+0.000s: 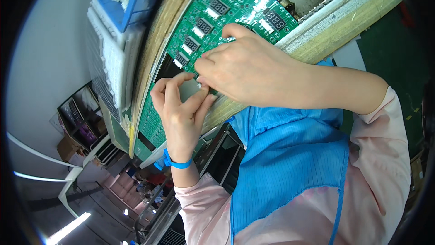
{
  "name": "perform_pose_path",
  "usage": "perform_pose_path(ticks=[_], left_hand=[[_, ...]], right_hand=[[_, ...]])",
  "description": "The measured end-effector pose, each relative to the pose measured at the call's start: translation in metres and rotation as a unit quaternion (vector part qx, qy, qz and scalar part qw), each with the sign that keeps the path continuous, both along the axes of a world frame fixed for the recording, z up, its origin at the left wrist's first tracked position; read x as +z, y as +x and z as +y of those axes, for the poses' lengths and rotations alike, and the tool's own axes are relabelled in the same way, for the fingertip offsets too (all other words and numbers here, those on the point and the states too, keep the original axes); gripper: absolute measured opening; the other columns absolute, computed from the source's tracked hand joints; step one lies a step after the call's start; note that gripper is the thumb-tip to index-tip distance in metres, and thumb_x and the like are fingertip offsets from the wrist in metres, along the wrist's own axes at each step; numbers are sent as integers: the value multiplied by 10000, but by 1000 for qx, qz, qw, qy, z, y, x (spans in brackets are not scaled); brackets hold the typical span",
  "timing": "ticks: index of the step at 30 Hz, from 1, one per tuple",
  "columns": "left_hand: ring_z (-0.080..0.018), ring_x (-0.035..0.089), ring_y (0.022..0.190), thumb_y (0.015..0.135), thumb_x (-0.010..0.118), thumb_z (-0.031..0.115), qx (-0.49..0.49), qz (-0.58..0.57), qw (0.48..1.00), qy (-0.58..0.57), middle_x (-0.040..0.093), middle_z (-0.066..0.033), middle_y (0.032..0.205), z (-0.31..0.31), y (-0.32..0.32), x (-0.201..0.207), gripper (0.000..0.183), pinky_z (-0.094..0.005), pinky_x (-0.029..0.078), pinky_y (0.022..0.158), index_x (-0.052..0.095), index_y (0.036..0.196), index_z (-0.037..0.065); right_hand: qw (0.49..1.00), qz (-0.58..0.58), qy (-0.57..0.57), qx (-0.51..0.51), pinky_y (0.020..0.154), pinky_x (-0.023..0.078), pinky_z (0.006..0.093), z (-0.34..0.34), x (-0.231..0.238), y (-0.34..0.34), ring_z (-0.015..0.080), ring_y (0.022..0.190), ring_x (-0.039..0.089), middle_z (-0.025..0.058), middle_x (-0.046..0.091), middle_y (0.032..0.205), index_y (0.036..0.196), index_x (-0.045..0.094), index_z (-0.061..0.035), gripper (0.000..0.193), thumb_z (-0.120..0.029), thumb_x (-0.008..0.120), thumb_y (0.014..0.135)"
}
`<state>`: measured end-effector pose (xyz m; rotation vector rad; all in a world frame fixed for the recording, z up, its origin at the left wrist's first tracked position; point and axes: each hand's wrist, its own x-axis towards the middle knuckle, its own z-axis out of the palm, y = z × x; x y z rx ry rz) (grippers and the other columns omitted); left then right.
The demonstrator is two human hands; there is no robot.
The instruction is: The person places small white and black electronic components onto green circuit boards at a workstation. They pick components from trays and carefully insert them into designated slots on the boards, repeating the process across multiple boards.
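Note:
A green circuit board lies across the rails in front of me, with rows of dark digit displays and white connectors beside them. My right hand rests over the board's near part, its fingers curled and closed at the lower edge. There its fingertips meet those of my left hand, whose thumb and index finger pinch together. A tiny white part shows between the fingertips; its kind is mostly hidden. Around my left wrist is a blue strap.
Light rails flank the board on both sides. Beyond the left rail, a blue bin of white connectors stands on stacked white trays. Another green board lies left of my left hand. My blue apron is close to the near rail.

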<state>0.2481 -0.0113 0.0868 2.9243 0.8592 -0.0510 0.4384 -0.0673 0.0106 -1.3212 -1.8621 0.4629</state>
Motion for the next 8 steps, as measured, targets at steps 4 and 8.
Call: perform_pose_path(ticks=[4, 8], left_hand=[[-373, 539, 1124, 809, 715, 105, 40, -50, 997, -51, 554, -136, 1342, -3, -16, 11, 366, -450, 414, 1027, 716, 1173, 78], [-362, 587, 1196, 1018, 429, 474, 139, -387, 910, -54, 624, -239, 1259, -23, -48, 36, 634, -458, 376, 1120, 559, 1324, -65]], right_hand=[[999, -40, 10, -22, 914, 455, 441, 1, 7, -4, 242, 761, 682, 71, 676, 742, 853, 604, -69, 167, -214, 647, 923], [991, -126, 3, -55, 899, 462, 473, -3, 14, 32, 293, 741, 673, 106, 659, 704, 918, 634, -64, 201, -257, 610, 965]])
